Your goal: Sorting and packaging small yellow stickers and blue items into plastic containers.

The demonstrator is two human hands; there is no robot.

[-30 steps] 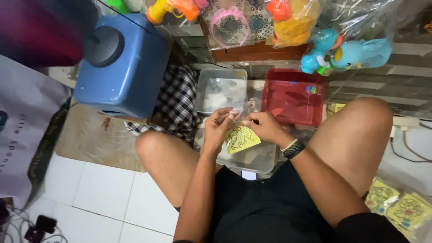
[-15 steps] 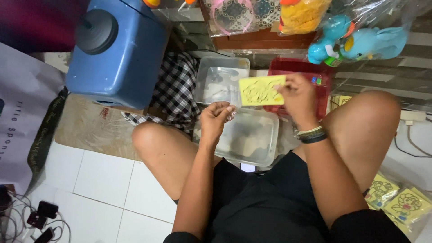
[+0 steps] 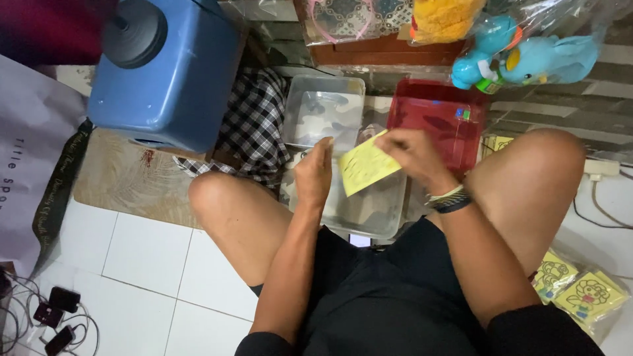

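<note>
Right hand [image 3: 412, 153] is pinching a yellow card [image 3: 366, 169] at its top corner, holding it tilted above the clear plastic tray [image 3: 379, 211] between the knees. Left hand [image 3: 314, 173] is hovering beside it, fingers loosely curled, holding nothing. Red tray [image 3: 435, 125] is sitting just behind.

Soft, even indoor light fills the view, moderately bright, with no hard shadows anywhere. The white floor tiles [image 3: 142, 264] come up clean and pale, while the black shorts [image 3: 389, 296] swallow almost all detail. Glare glints off the plastic wrapping [image 3: 580, 20] at the top right. Both hands, left hand [image 3: 314, 173] and right hand [image 3: 412, 150], smear with motion blur; the yellow card [image 3: 366, 168] looks slightly soft too, perhaps from movement.
</note>
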